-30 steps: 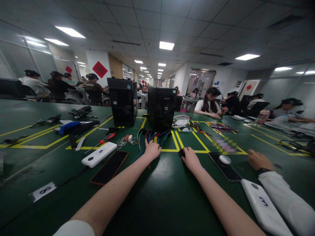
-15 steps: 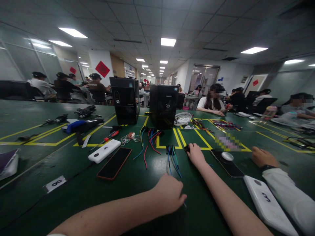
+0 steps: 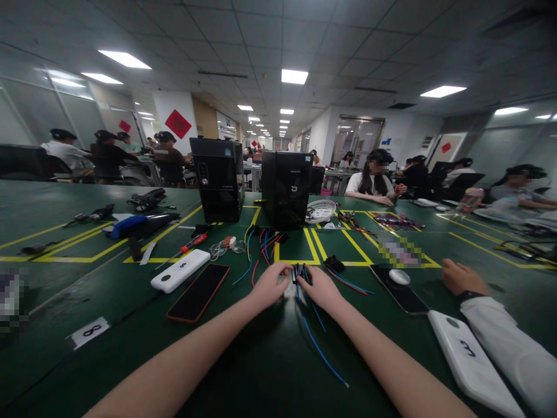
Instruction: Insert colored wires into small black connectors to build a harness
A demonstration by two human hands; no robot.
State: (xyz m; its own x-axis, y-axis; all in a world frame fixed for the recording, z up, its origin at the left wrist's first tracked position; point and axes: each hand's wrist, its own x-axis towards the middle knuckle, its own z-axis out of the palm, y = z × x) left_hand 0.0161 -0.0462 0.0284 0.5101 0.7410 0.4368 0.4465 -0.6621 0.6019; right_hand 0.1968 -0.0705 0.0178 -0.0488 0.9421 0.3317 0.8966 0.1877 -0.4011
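My left hand [image 3: 270, 283] and my right hand [image 3: 321, 286] meet on the green table [image 3: 270, 360], both pinched on a small black connector with blue and green wires [image 3: 299, 271]. Long blue wires [image 3: 322, 351] trail from it toward me across the table. More loose red, blue and yellow wires [image 3: 261, 247] lie just beyond my left hand. A second black connector with red and blue wires [image 3: 336, 265] lies right of my right hand.
A phone [image 3: 198, 293] and a white power bank [image 3: 180, 270] lie at the left, two black computer cases [image 3: 287, 188] behind. At the right are another phone [image 3: 398, 287], a white power bank [image 3: 470, 363] and a co-worker's hand [image 3: 461, 278]. People sit at tables behind.
My left hand went from near my body forward to the wire bundle. My right hand left the black connector at the right and came left, so both hands now grip the same bundle.
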